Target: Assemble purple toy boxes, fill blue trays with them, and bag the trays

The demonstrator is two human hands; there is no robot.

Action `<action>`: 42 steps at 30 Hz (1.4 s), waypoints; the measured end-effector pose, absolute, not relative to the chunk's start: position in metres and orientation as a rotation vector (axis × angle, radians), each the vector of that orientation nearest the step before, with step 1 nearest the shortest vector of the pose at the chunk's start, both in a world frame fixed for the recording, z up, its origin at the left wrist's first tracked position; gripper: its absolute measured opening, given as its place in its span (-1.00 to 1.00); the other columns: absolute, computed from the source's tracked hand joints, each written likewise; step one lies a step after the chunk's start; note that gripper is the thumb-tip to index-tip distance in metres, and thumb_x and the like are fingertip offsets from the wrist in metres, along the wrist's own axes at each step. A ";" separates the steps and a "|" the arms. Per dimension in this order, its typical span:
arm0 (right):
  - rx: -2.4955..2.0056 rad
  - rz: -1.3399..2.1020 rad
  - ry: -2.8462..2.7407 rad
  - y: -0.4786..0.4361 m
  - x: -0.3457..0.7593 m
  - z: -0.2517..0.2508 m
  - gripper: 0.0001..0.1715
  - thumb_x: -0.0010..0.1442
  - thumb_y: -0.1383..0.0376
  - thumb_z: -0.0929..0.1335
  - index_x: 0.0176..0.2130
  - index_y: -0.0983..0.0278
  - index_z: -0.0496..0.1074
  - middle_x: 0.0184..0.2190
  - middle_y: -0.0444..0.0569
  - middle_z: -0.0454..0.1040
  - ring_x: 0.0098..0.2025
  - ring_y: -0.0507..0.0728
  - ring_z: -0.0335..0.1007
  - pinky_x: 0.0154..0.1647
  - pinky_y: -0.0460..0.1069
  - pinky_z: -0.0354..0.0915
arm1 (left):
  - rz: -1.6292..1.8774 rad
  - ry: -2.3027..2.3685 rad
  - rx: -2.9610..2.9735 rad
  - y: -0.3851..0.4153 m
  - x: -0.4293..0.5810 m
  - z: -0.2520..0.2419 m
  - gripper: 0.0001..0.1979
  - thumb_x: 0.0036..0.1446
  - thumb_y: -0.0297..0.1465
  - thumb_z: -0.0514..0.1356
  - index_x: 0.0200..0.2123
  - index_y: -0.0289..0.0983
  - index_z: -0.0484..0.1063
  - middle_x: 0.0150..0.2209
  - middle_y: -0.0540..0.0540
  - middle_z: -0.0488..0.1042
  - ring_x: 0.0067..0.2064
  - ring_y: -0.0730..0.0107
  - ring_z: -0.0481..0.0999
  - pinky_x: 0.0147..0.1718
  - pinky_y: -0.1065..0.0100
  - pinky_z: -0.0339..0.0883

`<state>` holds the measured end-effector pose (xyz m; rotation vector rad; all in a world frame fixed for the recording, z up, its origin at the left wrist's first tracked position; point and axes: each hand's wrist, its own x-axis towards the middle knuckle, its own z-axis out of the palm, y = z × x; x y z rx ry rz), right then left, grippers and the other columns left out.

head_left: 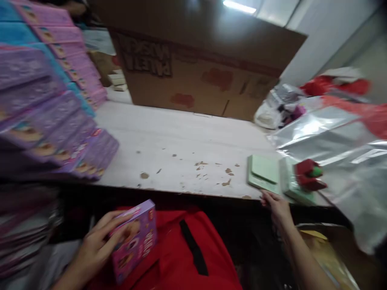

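A small purple printed box (136, 241) is gripped in my left hand (98, 243), tilted, with the fingers over its top and left side. It is held over my lap, below the table's front edge. At the right, my right hand (275, 205) is at the front edge of the table, its fingers drawn together at the near edge of a pale green paper stack (264, 169). Whether a sheet is between those fingertips is too blurred to tell. Beside that stack lies a second pale green stack (292, 181) with a red and green object (311, 175) on top.
Stacked purple boxes (48, 112) and pink boxes (63, 36) line the left of the worn white table (181, 141). A large cardboard sheet (196, 80) stands at the back. Clear plastic bags (326, 125) spread over the right side. A yellow item in plastic (326, 249) lies below right.
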<state>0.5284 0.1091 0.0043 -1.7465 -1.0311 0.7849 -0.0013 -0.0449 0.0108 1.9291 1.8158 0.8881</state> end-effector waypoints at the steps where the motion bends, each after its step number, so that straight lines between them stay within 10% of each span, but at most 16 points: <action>1: -1.669 1.032 -1.064 0.101 0.487 0.000 -0.51 -0.17 0.06 0.44 -0.36 0.41 0.48 -0.54 0.07 0.47 -0.59 0.07 0.33 -0.55 -0.01 0.32 | 0.868 1.789 1.907 -0.043 0.005 0.016 -0.72 0.14 -0.31 0.07 -0.09 -0.15 0.43 -0.08 -0.09 0.39 -0.06 0.27 0.42 -0.10 0.34 0.35; 6: -1.124 1.910 -1.215 0.049 0.281 0.019 -0.61 -0.06 0.14 0.43 -0.26 0.35 0.53 -0.49 0.00 0.51 -0.52 0.03 0.37 -0.41 -0.03 0.34 | 0.853 1.783 1.798 -0.040 0.025 0.034 -0.72 0.16 -0.37 0.04 -0.08 -0.20 0.42 -0.12 -0.12 0.36 -0.07 0.31 0.39 -0.09 0.33 0.31; 12: -1.028 2.049 -1.354 0.037 0.181 0.007 -0.54 -0.10 0.02 0.42 -0.31 0.32 0.55 -0.58 -0.07 0.48 -0.56 0.06 0.34 -0.49 -0.04 0.30 | 0.911 1.777 1.745 -0.053 0.029 0.037 -0.71 0.15 -0.41 0.07 -0.07 -0.17 0.42 -0.17 -0.11 0.36 -0.10 0.33 0.38 -0.10 0.30 0.29; 18: -1.013 1.029 -2.212 0.047 0.197 -0.014 -0.42 0.12 0.04 0.31 0.08 0.25 0.33 -0.36 0.02 0.47 -0.37 0.12 0.35 -0.32 0.01 0.27 | 0.960 1.833 1.650 -0.055 0.018 0.031 -0.76 0.14 -0.41 0.09 -0.12 -0.25 0.44 -0.19 -0.13 0.37 -0.13 0.34 0.40 -0.13 0.30 0.30; 24: -0.441 0.390 -2.771 0.061 0.192 0.017 -0.61 0.23 0.15 0.22 0.06 0.04 0.31 -0.17 -0.03 0.43 -0.15 0.18 0.25 -0.16 0.10 0.17 | 1.008 1.765 1.636 -0.055 0.019 0.031 -0.76 0.10 -0.38 0.14 -0.13 -0.25 0.40 -0.18 -0.12 0.41 -0.11 0.31 0.39 -0.08 0.26 0.27; 30: -0.595 1.288 -2.513 0.073 0.202 0.012 -0.26 0.01 -0.06 0.35 0.11 0.16 0.26 0.00 0.03 0.35 -0.03 0.22 0.28 0.00 0.12 0.19 | 1.095 1.835 1.510 -0.055 0.021 0.043 -0.68 0.09 -0.31 0.14 -0.06 -0.24 0.34 -0.09 -0.14 0.38 -0.06 0.25 0.37 -0.05 0.23 0.26; 34: -0.429 2.062 -1.918 0.039 0.206 0.035 -0.45 0.09 0.02 0.32 0.02 0.21 0.35 -0.07 0.01 0.43 -0.04 0.22 0.34 -0.02 0.13 0.25 | 1.421 1.705 1.292 -0.057 0.014 0.087 -0.53 0.07 -0.19 0.17 0.04 -0.21 0.26 0.00 -0.16 0.33 -0.01 0.19 0.35 0.00 0.22 0.23; 37: -0.406 2.140 -1.706 0.035 0.192 0.085 -0.53 0.09 0.10 0.35 -0.05 0.26 0.38 -0.11 0.04 0.45 -0.10 0.23 0.37 -0.04 0.14 0.28 | 1.801 1.444 1.087 -0.069 0.005 0.124 -0.27 0.01 0.01 0.11 0.20 -0.15 0.02 0.17 -0.21 0.15 0.07 0.07 0.29 -0.02 0.18 0.28; 42: -0.519 1.963 -1.541 0.094 0.108 0.205 -0.55 0.02 0.03 0.38 -0.27 0.37 0.42 -0.35 0.04 0.46 -0.34 0.11 0.40 -0.30 0.00 0.38 | 2.018 1.480 0.777 -0.101 -0.007 0.147 -0.49 0.15 -0.17 0.06 0.16 -0.07 0.07 0.16 -0.17 0.16 -0.06 0.20 0.41 -0.10 0.22 0.34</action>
